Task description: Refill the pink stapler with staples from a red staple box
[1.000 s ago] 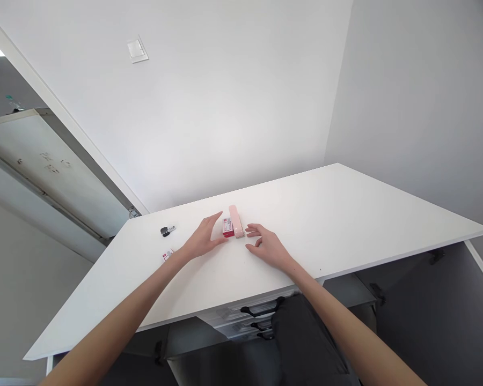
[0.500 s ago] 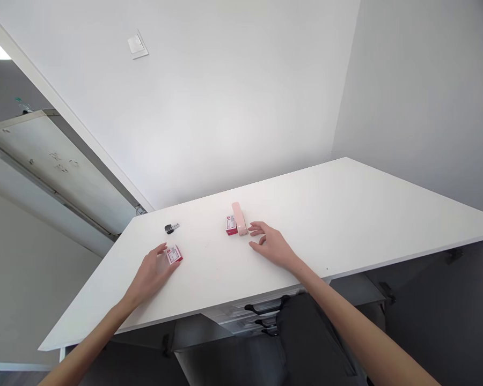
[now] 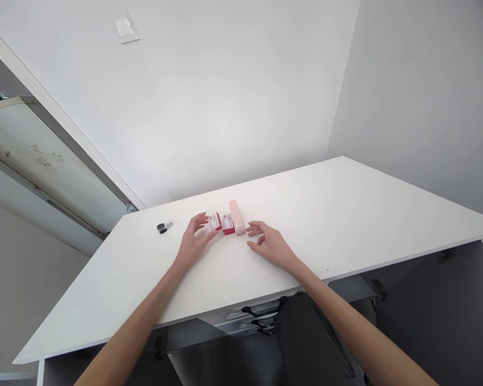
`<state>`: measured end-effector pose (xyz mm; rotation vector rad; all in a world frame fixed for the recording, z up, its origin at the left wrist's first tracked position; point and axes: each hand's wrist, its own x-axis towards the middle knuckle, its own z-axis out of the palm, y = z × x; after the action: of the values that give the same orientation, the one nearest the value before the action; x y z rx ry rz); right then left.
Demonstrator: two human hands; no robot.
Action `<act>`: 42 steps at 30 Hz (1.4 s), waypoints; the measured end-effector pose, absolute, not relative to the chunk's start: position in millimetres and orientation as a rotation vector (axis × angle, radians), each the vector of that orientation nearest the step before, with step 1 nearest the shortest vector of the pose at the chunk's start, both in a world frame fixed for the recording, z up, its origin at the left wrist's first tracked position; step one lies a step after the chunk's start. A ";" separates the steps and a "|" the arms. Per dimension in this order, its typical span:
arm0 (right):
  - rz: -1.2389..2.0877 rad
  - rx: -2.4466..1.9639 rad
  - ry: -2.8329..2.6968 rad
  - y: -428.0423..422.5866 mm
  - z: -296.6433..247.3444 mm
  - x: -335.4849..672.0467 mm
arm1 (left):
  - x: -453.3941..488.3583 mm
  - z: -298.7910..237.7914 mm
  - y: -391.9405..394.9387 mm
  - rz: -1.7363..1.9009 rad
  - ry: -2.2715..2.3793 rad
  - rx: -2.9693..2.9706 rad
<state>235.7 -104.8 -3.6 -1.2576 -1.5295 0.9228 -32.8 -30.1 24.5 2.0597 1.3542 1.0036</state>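
Note:
My left hand (image 3: 194, 236) has its thumb and fingers around a small red-and-white box (image 3: 214, 221), which sits just left of a second box like it. That second red-and-white box (image 3: 227, 224) lies against the left side of a pink stapler (image 3: 237, 217). The stapler rests lengthwise, pointing away from me. On its right, my right hand (image 3: 268, 242) is open with curved fingers, the tips close to the stapler's near end. Nothing shows between those fingers.
A small black-and-silver object (image 3: 165, 227), perhaps a staple remover, lies on the left part of the white table (image 3: 326, 214). White walls rise behind and to the right. Below the front edge are drawers with black handles (image 3: 261, 310) and open cupboard space.
My left hand has moved right and away from me with the small box, bringing it beside the other box. My right hand has barely moved. The view has shifted slightly.

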 end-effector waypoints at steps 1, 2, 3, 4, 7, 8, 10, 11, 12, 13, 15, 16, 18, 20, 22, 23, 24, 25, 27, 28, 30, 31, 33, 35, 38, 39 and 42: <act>0.921 -1.257 -1.530 -104.6 -3.6 235.6 | -27.2 24.8 -27.2 1.004 1.337 2.064; 0.919 -1.256 -1.530 -104.5 -3.5 235.5 | -22.8 25.3 -24.9 1.002 1.326 2.073; 0.917 -1.256 -1.529 -104.3 -3.5 235.4 | -19.7 25.7 -23.1 0.996 1.318 2.089; 0.916 -1.259 -1.529 -104.3 -3.4 235.3 | -17.5 26.1 -21.6 0.990 1.310 2.112; 0.909 -1.269 -1.532 -104.0 -3.3 235.2 | -14.0 26.1 -17.3 0.967 1.279 2.207; 0.906 -1.272 -1.534 -103.8 -3.4 235.2 | -13.1 25.8 -15.7 0.961 1.266 2.237; 0.899 -1.271 -1.534 -103.3 -3.7 235.3 | -11.1 24.9 -12.4 0.957 1.251 2.271; 0.895 -1.268 -1.533 -103.0 -3.9 235.4 | -10.0 24.5 -10.9 0.954 1.247 2.280; 0.894 -1.264 -1.533 -102.6 -4.2 235.5 | -8.9 24.2 -9.6 0.950 1.246 2.285; 0.893 -1.258 -1.533 -102.2 -4.4 235.5 | -7.9 24.0 -8.6 0.947 1.246 2.288; 0.896 -1.253 -1.532 -101.6 -5.0 235.6 | -6.6 23.9 -7.5 0.937 1.245 2.295; 0.897 -1.254 -1.530 -101.4 -5.2 235.6 | -6.4 23.9 -7.3 0.930 1.242 2.297; 0.892 -1.262 -1.524 -101.0 -5.9 235.4 | -6.5 23.7 -6.9 0.916 1.239 2.295; 0.883 -1.270 -1.520 -100.9 -6.4 235.2 | -7.1 23.1 -6.2 0.898 1.233 2.288; 0.876 -1.275 -1.523 -100.9 -6.7 234.9 | -7.9 22.0 -4.9 0.881 1.238 2.270; 0.874 -1.277 -1.523 -100.9 -6.6 234.8 | -8.3 21.2 -4.1 0.866 1.252 2.255; 0.874 -1.278 -1.523 -101.0 -6.5 234.8 | -8.8 20.4 -3.4 0.845 1.272 2.237; 0.874 -1.280 -1.522 -101.1 -6.1 234.8 | -9.3 19.5 -2.8 0.817 1.295 2.218; 0.876 -1.282 -1.524 -101.4 -5.2 234.9 | -10.1 18.1 -2.3 0.746 1.329 2.186; 0.875 -1.286 -1.528 -101.6 -4.6 235.0 | -10.3 17.6 -2.4 0.716 1.334 2.176; 0.874 -1.309 -1.540 -102.0 -3.4 235.4 | -10.0 17.4 -3.4 0.681 1.332 2.167; 0.878 -1.324 -1.545 -102.2 -2.9 235.6 | -9.5 17.7 -4.1 0.675 1.332 2.161; 0.887 -1.356 -1.553 -102.5 -2.1 236.0 | -8.1 18.9 -5.9 0.673 1.339 2.145; 0.891 -1.366 -1.559 -102.5 -1.8 236.3 | -6.8 20.4 -7.3 0.676 1.346 2.132; 0.884 -1.343 -1.565 -102.2 -2.0 236.5 | -5.7 21.5 -8.4 0.672 1.343 2.129; 0.882 -1.336 -1.567 -102.0 -2.1 236.5 | -5.6 21.2 -8.4 0.669 1.342 2.129; 0.883 -1.327 -1.571 -101.6 -1.9 236.2 | -5.7 18.7 -8.5 0.665 1.340 2.143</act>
<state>236.2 -101.6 -1.9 -1.3275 -1.5708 0.8825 -5.7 -8.5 18.7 2.1428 1.3403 0.6650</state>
